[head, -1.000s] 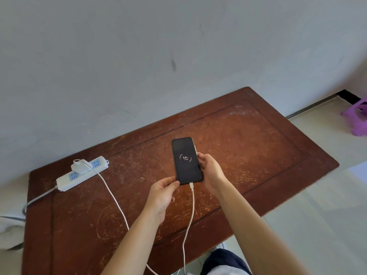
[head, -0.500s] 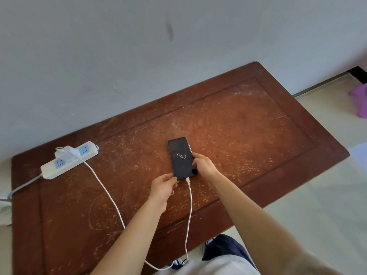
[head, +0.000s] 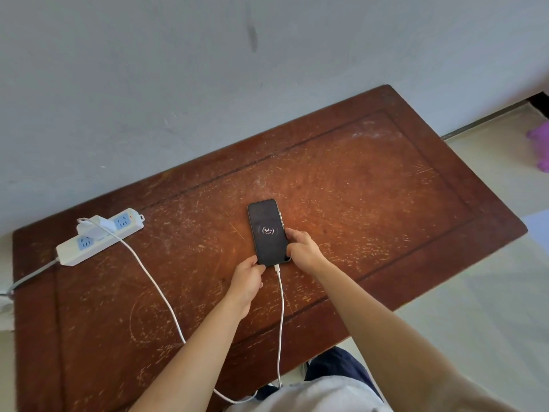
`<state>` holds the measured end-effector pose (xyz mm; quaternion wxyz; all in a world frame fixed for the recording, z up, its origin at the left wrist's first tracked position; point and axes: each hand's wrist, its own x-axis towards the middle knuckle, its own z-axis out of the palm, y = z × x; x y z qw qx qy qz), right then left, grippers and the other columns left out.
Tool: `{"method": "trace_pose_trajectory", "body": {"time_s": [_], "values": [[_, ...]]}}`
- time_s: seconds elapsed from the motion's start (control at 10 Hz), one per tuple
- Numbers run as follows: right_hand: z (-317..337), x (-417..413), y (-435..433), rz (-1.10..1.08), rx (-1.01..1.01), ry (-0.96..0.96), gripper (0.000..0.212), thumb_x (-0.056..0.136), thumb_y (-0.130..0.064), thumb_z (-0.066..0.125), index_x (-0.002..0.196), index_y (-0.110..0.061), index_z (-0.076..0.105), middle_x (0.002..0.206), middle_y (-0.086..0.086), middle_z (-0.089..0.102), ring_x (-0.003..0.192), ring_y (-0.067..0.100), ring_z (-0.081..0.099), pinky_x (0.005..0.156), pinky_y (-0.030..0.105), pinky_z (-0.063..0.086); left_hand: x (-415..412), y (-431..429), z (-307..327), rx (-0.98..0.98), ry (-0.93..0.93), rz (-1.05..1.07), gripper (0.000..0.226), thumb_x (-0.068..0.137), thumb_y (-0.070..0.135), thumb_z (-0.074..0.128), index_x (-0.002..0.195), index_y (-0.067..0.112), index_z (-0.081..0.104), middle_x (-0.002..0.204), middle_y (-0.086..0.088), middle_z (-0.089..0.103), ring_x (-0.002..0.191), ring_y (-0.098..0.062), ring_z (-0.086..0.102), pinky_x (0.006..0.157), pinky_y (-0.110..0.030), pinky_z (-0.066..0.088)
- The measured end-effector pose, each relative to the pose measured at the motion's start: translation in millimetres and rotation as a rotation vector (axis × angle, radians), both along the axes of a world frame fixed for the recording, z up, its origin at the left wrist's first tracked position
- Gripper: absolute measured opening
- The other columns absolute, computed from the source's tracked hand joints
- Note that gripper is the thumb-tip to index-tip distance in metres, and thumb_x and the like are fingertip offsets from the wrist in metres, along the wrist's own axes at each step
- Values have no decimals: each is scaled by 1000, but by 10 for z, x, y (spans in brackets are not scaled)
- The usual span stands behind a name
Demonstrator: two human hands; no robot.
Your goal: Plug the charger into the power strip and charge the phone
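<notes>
Phone (head: 269, 231) lies flat on the table (head: 386, 179), screen reading 54%, cable (head: 280, 316) plugged into its near end. Left hand (head: 248, 282) pinches its lower left corner; right hand (head: 303, 248) grips its right edge. Charger (head: 93, 230) sits in the strip (head: 99, 239).

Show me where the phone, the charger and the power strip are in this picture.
phone (head: 269, 231): head view, middle of its lit screen.
charger (head: 94, 230): head view, its white body plugged into the strip.
power strip (head: 67, 254): head view, bare white end near its grey cord.
</notes>
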<state>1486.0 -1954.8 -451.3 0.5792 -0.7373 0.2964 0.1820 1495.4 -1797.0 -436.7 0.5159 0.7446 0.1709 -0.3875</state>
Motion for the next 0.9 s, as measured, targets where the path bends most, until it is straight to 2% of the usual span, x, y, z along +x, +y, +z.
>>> {"method": "trace_pose_trajectory", "body": {"time_s": [0.1, 0.2, 0.3, 0.4, 0.5, 0.6, 0.7, 0.8, 0.9], "values": [[-30, -39, -11, -4, -6, 3, 65, 83, 6, 41, 143, -16, 53, 133, 0, 59, 125, 21, 54, 97, 33, 51, -27, 24, 22, -13, -24, -66, 48, 103, 11, 40, 151, 14, 37, 151, -3, 45, 126, -16, 48, 111, -38, 40], [-75, -79, -39, -24, 13, -8, 65, 86, 6, 40, 146, -16, 49, 114, -21, 62, 105, 1, 58, 82, 18, 44, -35, 40, 9, 19, -79, -171, 50, 103, 12, 42, 152, 11, 32, 152, -7, 38, 127, -16, 45, 112, -35, 35], [-63, -100, -78, -25, 42, 21, 66, 91, 4, 41, 153, -17, 38, 138, -7, 57, 126, 11, 51, 96, 25, 41, -7, 66, 0, 94, -123, -270, 52, 104, 22, 42, 154, 12, 30, 155, -9, 31, 128, -17, 43, 111, -34, 32], [11, -118, -130, 37, -35, 42, 63, 93, -3, 43, 154, -17, 35, 153, 1, 50, 139, 20, 46, 102, 28, 41, 0, 182, -6, 283, -239, -450, 55, 104, 36, 38, 154, 15, 29, 157, -12, 29, 142, -28, 33, 117, -41, 27], [207, -90, -218, 112, -226, 27, 59, 97, -12, 46, 154, -15, 34, 158, 8, 43, 137, 28, 47, 105, 39, 47, -45, 357, -2, 543, -410, -731, 58, 103, 43, 31, 155, 20, 27, 157, -11, 31, 143, -29, 28, 115, -46, 29], [638, 31, -320, 120, -347, -91, 56, 99, -12, 47, 154, -12, 36, 155, 11, 47, 137, 27, 48, 108, 41, 45, -104, 566, -30, 674, -450, -876, 59, 102, 47, 28, 156, 23, 21, 165, -10, 17, 150, -30, 15, 117, -50, 25], [1330, 151, -339, 55, -388, -340, 51, 99, -11, 50, 149, -15, 44, 144, 4, 57, 121, 16, 58, 96, 28, 49, -170, 772, -66, 699, -458, -935, 61, 102, 46, 29, 158, 25, 16, 168, -8, 2, 153, -29, 3, 119, -50, 20], [2098, 168, -315, -51, -224, -756, 45, 95, -20, 57, 139, -27, 57, 121, -17, 69, 105, 0, 64, 83, 15, 52, -238, 916, -105, 696, -484, -977, 63, 102, 49, 29, 158, 25, 12, 168, -7, -4, 154, -28, -2, 120, -48, 18], [2861, -16, -392, 98, 48, -1298, 34, 100, -20, 60, 134, -23, 61, 125, -4, 72, 113, 16, 68, 83, 19, 56, -291, 989, -163, 675, -515, -1009, 66, 101, 51, 30, 158, 28, 8, 168, -5, -7, 154, -25, -6, 121, -47, 12]]}}
